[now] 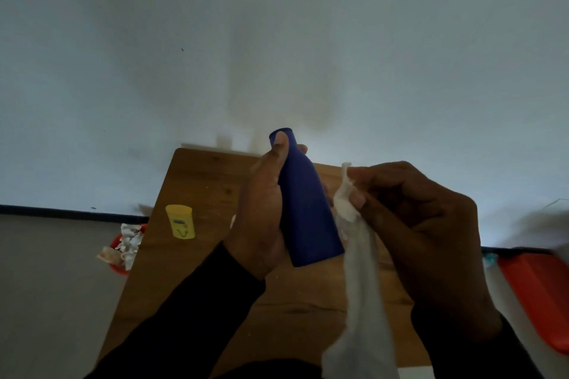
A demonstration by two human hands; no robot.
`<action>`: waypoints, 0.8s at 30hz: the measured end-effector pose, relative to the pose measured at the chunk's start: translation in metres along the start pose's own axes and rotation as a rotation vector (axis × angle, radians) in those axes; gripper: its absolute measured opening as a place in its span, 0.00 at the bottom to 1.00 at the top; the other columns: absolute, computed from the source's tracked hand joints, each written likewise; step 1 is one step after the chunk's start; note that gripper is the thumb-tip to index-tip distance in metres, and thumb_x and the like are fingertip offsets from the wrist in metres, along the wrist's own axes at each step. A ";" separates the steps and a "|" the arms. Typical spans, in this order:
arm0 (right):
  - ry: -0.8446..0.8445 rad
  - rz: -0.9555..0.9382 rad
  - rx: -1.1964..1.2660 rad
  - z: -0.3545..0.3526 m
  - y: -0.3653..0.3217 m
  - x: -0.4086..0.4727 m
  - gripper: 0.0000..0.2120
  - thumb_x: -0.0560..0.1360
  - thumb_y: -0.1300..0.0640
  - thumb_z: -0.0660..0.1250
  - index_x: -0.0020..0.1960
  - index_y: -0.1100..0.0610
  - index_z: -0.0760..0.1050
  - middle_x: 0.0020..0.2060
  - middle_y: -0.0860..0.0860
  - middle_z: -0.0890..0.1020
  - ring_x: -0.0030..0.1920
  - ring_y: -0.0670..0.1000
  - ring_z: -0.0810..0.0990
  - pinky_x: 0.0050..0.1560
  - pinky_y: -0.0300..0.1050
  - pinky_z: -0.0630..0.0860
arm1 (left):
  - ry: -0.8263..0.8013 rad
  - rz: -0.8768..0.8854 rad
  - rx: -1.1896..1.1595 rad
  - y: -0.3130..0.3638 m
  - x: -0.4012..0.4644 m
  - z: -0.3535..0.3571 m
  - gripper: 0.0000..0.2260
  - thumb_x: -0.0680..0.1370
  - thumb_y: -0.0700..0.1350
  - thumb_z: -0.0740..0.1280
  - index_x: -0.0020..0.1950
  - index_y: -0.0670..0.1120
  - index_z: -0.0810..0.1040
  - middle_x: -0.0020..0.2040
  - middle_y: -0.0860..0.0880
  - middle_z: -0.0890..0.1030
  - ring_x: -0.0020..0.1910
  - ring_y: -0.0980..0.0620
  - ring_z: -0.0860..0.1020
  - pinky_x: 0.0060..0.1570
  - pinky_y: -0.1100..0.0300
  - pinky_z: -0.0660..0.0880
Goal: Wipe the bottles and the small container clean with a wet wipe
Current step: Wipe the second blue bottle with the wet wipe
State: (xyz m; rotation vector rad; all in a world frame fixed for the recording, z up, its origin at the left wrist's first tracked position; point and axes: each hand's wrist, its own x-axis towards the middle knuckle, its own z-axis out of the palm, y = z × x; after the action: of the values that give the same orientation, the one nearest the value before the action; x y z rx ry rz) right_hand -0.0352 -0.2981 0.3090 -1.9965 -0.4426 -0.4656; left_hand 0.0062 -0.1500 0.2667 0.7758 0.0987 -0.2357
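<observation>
My left hand (261, 212) grips a dark blue bottle (308, 209), held up over the wooden table (197, 271) with its narrow end pointing away from me and my thumb near the top. My right hand (418, 224) pinches a white wet wipe (360, 286) just right of the bottle; the wipe hangs down in a long twisted strip and touches the bottle's right side. A small yellow container (181, 221) stands on the table to the left, apart from both hands.
A red bin (118, 266) with crumpled used wipes sits on the floor at the table's left edge. A red-orange object (535, 292) lies to the right of the table. A pale wall rises behind the narrow table.
</observation>
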 end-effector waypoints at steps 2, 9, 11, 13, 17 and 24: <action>0.008 -0.038 0.018 0.000 0.001 0.004 0.08 0.72 0.70 0.70 0.49 0.62 0.81 0.44 0.51 0.83 0.47 0.49 0.83 0.46 0.39 0.79 | -0.006 -0.031 0.023 -0.003 -0.002 0.001 0.20 0.79 0.58 0.60 0.59 0.44 0.77 0.40 0.47 0.82 0.35 0.52 0.81 0.37 0.57 0.79; -0.105 -0.170 -0.279 0.013 -0.003 0.017 0.05 0.72 0.61 0.69 0.45 0.56 0.83 0.46 0.48 0.81 0.48 0.45 0.80 0.46 0.43 0.77 | -0.088 -0.112 0.100 -0.012 -0.005 0.007 0.37 0.73 0.74 0.50 0.58 0.42 0.76 0.46 0.41 0.80 0.48 0.43 0.79 0.57 0.44 0.75; -0.113 -0.267 -0.394 0.018 -0.004 0.014 0.04 0.72 0.61 0.70 0.45 0.55 0.82 0.44 0.48 0.82 0.45 0.49 0.79 0.44 0.48 0.76 | -0.089 -0.108 0.103 -0.014 -0.007 0.009 0.36 0.72 0.73 0.52 0.55 0.44 0.78 0.46 0.41 0.81 0.50 0.43 0.79 0.60 0.45 0.74; -0.053 -0.335 -0.442 0.021 -0.005 0.017 0.05 0.72 0.64 0.70 0.44 0.56 0.82 0.41 0.49 0.82 0.43 0.53 0.78 0.43 0.50 0.75 | -0.106 -0.080 0.082 -0.017 -0.008 0.013 0.33 0.75 0.71 0.51 0.48 0.46 0.82 0.46 0.42 0.82 0.52 0.44 0.80 0.62 0.46 0.72; 0.071 -0.200 -0.380 0.016 -0.002 0.029 0.12 0.71 0.64 0.74 0.51 0.52 0.81 0.42 0.41 0.82 0.45 0.47 0.78 0.42 0.37 0.72 | -0.171 -0.051 0.092 -0.020 -0.007 0.015 0.35 0.77 0.69 0.50 0.63 0.41 0.78 0.58 0.37 0.80 0.59 0.40 0.79 0.64 0.46 0.71; 0.362 0.117 0.408 -0.025 -0.004 0.019 0.10 0.71 0.66 0.70 0.52 0.62 0.78 0.46 0.58 0.84 0.47 0.60 0.83 0.45 0.50 0.80 | -0.078 -0.211 -0.041 -0.005 0.000 0.001 0.12 0.74 0.51 0.68 0.49 0.43 0.73 0.34 0.48 0.73 0.30 0.52 0.71 0.28 0.61 0.74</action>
State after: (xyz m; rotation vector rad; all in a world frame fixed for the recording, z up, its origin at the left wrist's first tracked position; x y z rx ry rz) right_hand -0.0247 -0.3169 0.3323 -1.4960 -0.1742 -0.5973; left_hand 0.0047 -0.1541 0.2647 0.7149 0.1111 -0.4631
